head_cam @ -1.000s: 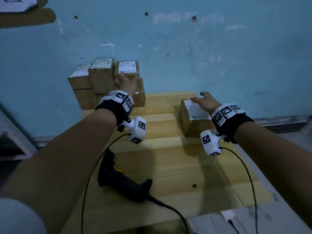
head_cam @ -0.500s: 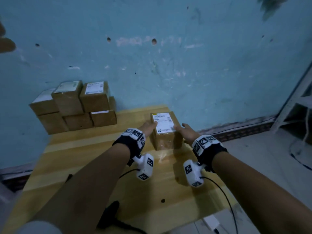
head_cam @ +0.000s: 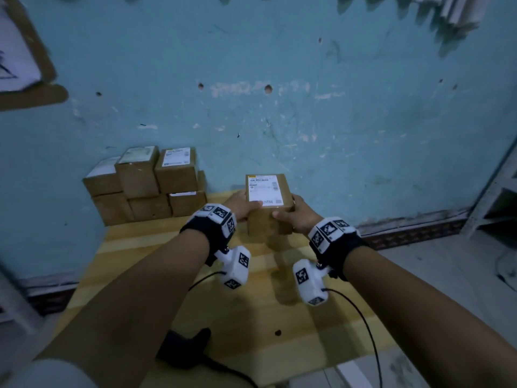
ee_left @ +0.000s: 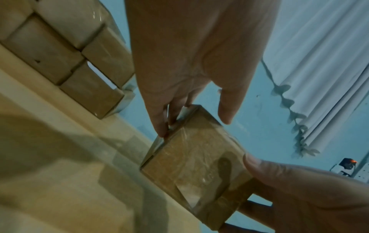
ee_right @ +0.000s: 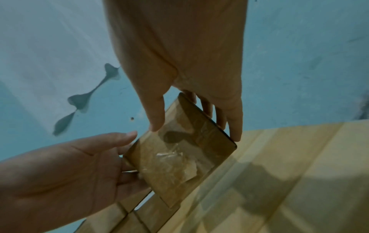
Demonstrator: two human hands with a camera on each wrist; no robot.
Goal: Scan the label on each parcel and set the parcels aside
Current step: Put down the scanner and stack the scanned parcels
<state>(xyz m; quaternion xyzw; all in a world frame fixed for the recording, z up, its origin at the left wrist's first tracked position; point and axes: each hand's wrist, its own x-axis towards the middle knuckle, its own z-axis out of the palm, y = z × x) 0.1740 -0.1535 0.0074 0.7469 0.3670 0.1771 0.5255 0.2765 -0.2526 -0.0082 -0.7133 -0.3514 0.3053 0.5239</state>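
Both hands hold one brown cardboard parcel [head_cam: 267, 219] just above the wooden table [head_cam: 156, 247], with its white label [head_cam: 263, 190] facing up. My left hand [head_cam: 246, 208] grips its left side, fingers on the side and thumb on the top edge. My right hand [head_cam: 285, 212] grips the right side. From below, the left wrist view shows the taped underside of the parcel [ee_left: 195, 165] under my left hand [ee_left: 193, 127]. In the right wrist view my right hand [ee_right: 195, 133] pinches the parcel [ee_right: 179, 159] between thumb and fingers.
A stack of several labelled parcels [head_cam: 145, 186] stands against the blue wall at the table's back left. A black handheld scanner [head_cam: 184, 348] with its cable lies near the table's front edge. White shelving [head_cam: 498, 197] stands to the right, beyond the table.
My left hand left the stack and came to the single parcel beside my right hand. Both hands took hold of it and raised it off the table.
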